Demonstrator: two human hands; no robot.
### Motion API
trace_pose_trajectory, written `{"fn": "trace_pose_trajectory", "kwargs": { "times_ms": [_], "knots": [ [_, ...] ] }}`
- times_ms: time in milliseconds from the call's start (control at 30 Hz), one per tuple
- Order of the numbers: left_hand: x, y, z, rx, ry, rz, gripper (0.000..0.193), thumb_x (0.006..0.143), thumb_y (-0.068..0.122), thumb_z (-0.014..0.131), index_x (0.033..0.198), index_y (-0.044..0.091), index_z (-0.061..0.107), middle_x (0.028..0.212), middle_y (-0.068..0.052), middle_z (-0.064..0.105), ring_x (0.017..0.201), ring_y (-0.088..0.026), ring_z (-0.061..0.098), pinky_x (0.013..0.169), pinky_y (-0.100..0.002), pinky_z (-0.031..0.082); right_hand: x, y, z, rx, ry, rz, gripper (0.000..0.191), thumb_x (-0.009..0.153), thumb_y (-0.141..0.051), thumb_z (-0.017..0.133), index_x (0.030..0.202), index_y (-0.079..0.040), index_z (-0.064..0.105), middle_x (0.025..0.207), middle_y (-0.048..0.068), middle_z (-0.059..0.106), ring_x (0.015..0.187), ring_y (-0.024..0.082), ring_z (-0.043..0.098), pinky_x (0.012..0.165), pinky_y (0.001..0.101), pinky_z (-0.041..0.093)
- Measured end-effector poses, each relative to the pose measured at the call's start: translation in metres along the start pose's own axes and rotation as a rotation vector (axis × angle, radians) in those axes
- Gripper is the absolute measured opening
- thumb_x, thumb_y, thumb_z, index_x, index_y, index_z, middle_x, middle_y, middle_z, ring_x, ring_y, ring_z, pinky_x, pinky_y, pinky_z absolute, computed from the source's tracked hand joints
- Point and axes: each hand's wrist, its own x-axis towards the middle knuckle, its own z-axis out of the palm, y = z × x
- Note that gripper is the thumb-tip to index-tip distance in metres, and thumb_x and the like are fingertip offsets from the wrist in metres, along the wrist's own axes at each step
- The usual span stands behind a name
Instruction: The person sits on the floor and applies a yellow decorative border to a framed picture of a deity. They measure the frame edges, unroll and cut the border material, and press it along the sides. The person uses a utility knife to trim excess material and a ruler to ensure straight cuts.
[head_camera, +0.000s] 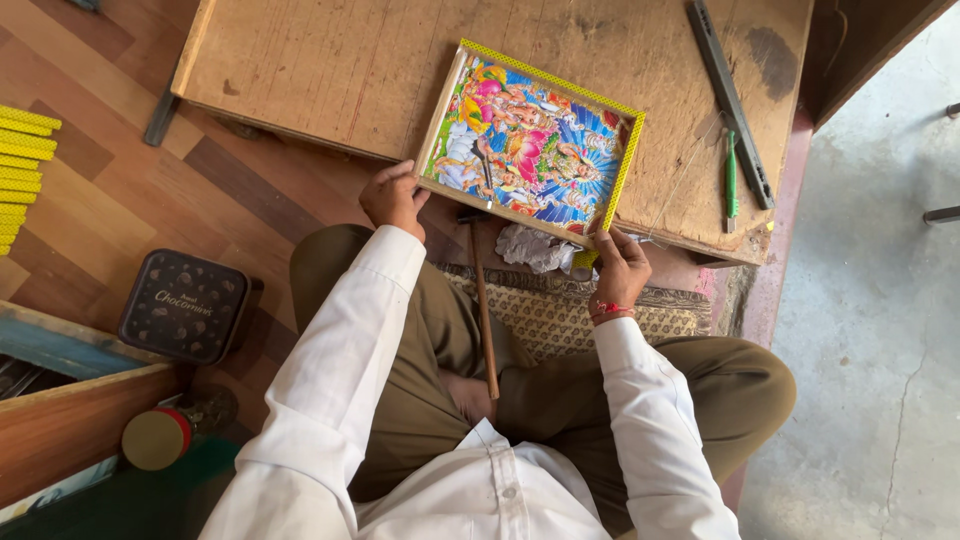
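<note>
Hammer (484, 300): head hidden behind framed picture (527, 140) near edge. Yellow strips (22, 170): cut off at left edge. Counter (350, 60): far side out of frame. Left hand (393, 198) fingertips hidden under frame.

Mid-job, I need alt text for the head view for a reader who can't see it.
A seated person holds a colourful framed picture on a low wooden board, left hand at its near-left corner, right hand at its near-right corner. A hammer lies across the lap, crumpled paper beside it, and a green tool on the board.
</note>
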Motion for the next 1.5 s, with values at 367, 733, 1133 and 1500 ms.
{"fn": "trace_pose_trajectory", "kwargs": {
  "times_ms": [367, 733, 1133, 1500],
  "knots": [
    [-0.019, -0.028, 0.002, 0.140, -0.275, -0.260, 0.033, 0.089, 0.017, 0.072, 0.116, 0.000, 0.062, 0.110, -0.014, 0.069, 0.102, -0.031, 0.069, 0.092, -0.045, 0.058, -0.033, 0.016, 0.020, 0.075, -0.187, 0.232, 0.042, 0.083, -0.002, 0.076, 0.123, 0.002, 0.063, 0.101, 0.009, 0.076, 0.085, 0.016, 0.074, 0.072, 0.0287, 0.060],
    [-0.074, -0.070, 0.024, 0.185, -0.499, -0.262, 0.024, 0.087, 0.015, 0.078, 0.101, 0.000, 0.065, 0.089, -0.012, 0.073, 0.071, -0.021, 0.071, 0.063, -0.033, 0.060, -0.066, -0.026, 0.012, -0.230, -0.305, 0.347, 0.047, 0.086, -0.009, 0.076, 0.128, 0.007, 0.061, 0.098, 0.015, 0.074, 0.081, 0.019, 0.072, 0.066, 0.0299, 0.058],
    [-0.026, -0.034, 0.053, 0.189, -0.270, 0.317, 0.017, 0.081, 0.003, 0.077, 0.094, -0.006, 0.073, 0.088, -0.012, 0.076, 0.075, -0.018, 0.069, 0.069, -0.032, 0.056, -0.078, -0.079, -0.028, -0.219, -0.350, 0.482, 0.027, 0.089, -0.009, 0.071, 0.109, 0.009, 0.072, 0.093, 0.012, 0.074, 0.081, 0.018, 0.071, 0.074, 0.0307, 0.060],
    [0.046, -0.003, 0.073, 0.744, -0.105, 0.848, 0.018, 0.082, 0.009, 0.084, 0.095, 0.005, 0.072, 0.088, -0.008, 0.076, 0.079, -0.023, 0.073, 0.073, -0.037, 0.056, -0.152, -0.117, -0.068, -0.103, -0.207, 0.562, 0.041, 0.090, -0.009, 0.068, 0.126, 0.009, 0.065, 0.102, 0.015, 0.074, 0.088, 0.022, 0.073, 0.078, 0.0337, 0.060]
  ]
}}
